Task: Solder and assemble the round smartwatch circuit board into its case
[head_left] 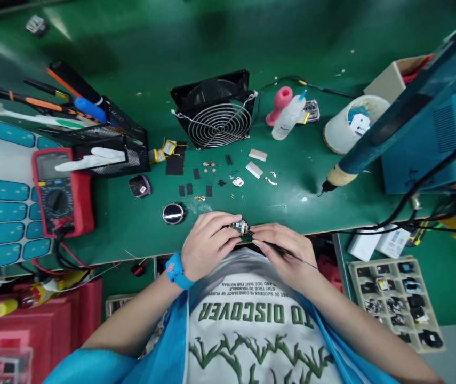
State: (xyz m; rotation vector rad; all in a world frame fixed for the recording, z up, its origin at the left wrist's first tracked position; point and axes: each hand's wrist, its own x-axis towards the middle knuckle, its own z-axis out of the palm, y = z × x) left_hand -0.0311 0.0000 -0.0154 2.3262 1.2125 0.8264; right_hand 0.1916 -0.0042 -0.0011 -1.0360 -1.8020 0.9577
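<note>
Green workbench (295, 208), green wall behind. Head view: fan (220, 124) at the back, small bottle (286, 121) to its right, red meter (57, 200) far left. Small dark pads and metal bits scattered in the middle; round black disc (173, 213) near the left hand (209, 240), which wears a blue wristband (178, 271). Small round device (240, 227) at the bench's front edge, before the shirt; left fingers closed on its left side. Right hand (286, 248) pinches a thin dark tool (281, 248), tip at the device's right side. Exact contact too small to tell.
</note>
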